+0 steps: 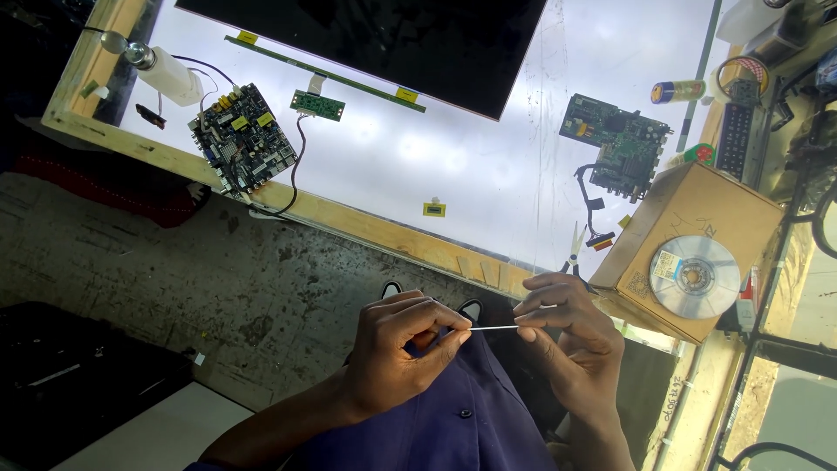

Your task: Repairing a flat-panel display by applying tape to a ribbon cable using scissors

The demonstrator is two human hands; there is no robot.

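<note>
My left hand (pixel 397 349) and my right hand (pixel 567 336) are held together over my lap, below the table's wooden edge (pixel 366 222). Between their fingertips runs a thin white strip (pixel 494 328), like a wire or a narrow ribbon cable. Each hand pinches one end of it. The strip lies level between thumb and forefinger. My dark blue sleeve and shirt fill the bottom of the view.
On the glass table lie a dark display panel (pixel 375 39), two green circuit boards (pixel 244 135) (pixel 621 139), a small driver board (pixel 317 105), scissors (pixel 575 249), a cardboard box (pixel 697 244) with a disc (pixel 695 276) on it, and a remote (pixel 734 139). A stained concrete floor lies at left.
</note>
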